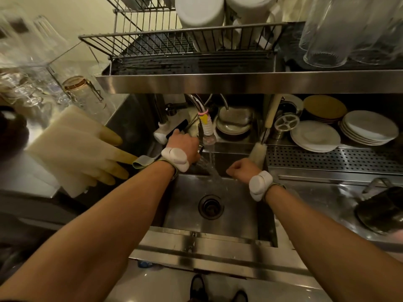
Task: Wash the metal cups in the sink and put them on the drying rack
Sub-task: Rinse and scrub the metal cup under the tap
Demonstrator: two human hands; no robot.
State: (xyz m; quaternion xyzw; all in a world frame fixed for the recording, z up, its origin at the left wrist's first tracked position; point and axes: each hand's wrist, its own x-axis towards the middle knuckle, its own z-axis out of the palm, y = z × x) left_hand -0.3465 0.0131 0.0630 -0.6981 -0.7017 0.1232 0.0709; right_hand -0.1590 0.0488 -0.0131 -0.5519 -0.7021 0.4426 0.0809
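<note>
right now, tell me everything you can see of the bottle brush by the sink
The bottle brush has a long pale handle, a thin wire neck and a fluffy white bristle head. It leans tilted, handle up under the steel shelf, head down at the back right corner of the sink. The right hand sits just in front of the head; whether they touch cannot be told.
</note>
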